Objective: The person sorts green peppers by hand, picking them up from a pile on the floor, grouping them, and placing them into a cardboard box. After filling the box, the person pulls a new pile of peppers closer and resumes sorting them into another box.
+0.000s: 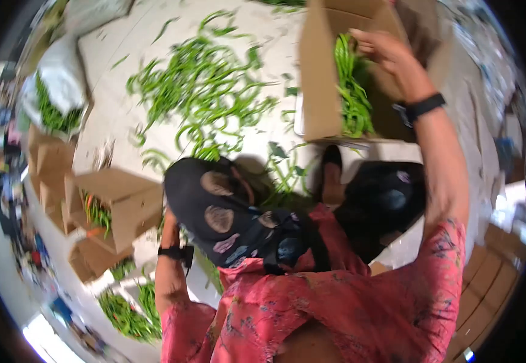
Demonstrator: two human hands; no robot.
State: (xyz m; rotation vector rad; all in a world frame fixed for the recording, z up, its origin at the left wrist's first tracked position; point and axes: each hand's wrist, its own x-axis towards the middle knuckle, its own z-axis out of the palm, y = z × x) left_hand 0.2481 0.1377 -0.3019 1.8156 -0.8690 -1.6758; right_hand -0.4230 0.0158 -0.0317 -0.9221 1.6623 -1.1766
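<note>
My right hand point(379, 48) is inside an open cardboard box point(318, 78) at the upper right. Its fingers are curled in against the top ends of long green chili peppers point(354, 100), which lie lengthwise along the box's left wall. The fingertips are slightly blurred. Lower left, my left hand point(170, 225) is down beside my raised knee, below a dark wristband. The knee and dark patterned cloth hide its fingers, so what it touches does not show. A loose heap of green chili peppers point(196, 91) spreads across the pale floor in front of me.
Cardboard boxes with peppers, one of them a tilted box point(124, 202), stand at the left. A white sack point(63, 78) spills peppers at the upper left. More peppers point(127, 314) lie at the lower left. Flattened cardboard point(487, 278) is at the right. My shoe point(332, 158) is against the box.
</note>
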